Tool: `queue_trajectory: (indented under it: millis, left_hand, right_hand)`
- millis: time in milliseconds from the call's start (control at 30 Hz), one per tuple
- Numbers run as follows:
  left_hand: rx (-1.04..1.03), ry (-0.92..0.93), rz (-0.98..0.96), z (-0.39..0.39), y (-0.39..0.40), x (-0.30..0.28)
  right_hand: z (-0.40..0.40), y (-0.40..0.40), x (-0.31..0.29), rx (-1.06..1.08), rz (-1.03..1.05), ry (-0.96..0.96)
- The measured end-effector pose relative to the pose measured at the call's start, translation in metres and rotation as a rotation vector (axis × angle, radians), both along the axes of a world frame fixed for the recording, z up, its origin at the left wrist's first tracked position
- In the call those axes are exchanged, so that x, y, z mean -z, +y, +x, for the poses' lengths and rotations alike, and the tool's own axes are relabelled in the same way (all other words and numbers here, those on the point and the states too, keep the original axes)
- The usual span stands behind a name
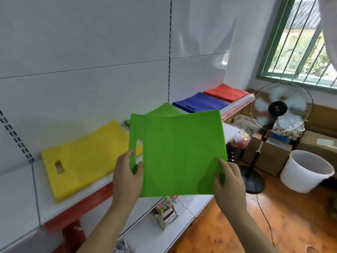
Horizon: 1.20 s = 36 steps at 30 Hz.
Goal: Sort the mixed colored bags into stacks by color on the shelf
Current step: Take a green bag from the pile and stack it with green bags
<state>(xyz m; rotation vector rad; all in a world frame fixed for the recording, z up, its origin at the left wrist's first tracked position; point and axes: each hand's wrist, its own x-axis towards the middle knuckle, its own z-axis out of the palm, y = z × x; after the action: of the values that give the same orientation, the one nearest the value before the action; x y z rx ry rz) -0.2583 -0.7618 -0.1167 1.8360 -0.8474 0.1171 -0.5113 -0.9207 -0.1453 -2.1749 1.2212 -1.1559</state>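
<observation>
I hold a flat green bag [179,152] in the air in front of the shelf [25,196]. My left hand [127,176] pinches its left edge by the handle cut-out. My right hand [228,181] pinches its lower right corner. On the shelf lie a yellow stack [82,161] at the left, a green stack [164,110] partly hidden behind the held bag, then a blue stack [200,103] and a red stack [226,93] at the far right.
A standing fan [279,110] spins to the right of the shelf, with a white bucket [306,170] and cardboard boxes [264,152] on the wooden floor. Small packets [166,210] sit on a lower shelf. A barred window [300,41] is at the upper right.
</observation>
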Motion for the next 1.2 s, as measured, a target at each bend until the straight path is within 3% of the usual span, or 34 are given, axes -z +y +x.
queue_trajectory:
  millis: [400, 600, 933, 1200]
  left_hand:
    - [-0.038, 0.096, 0.067, 0.073, -0.157, 0.007]
    - [-0.138, 0.066, 0.229, 0.096, -0.176, 0.011]
    - [-0.481, 0.001, 0.542, 0.1, -0.215, 0.017]
    - [-0.686, -0.012, 0.784, 0.093, -0.224, 0.023]
  right_hand:
    - [0.087, -0.167, -0.033, 0.002, -0.06, 0.071]
    - [0.15, -0.232, -0.031, -0.121, -0.049, 0.138]
    - [0.23, -0.337, -0.016, -0.467, -0.019, 0.234]
    - [0.251, -0.365, -0.002, -0.633, -0.019, 0.423]
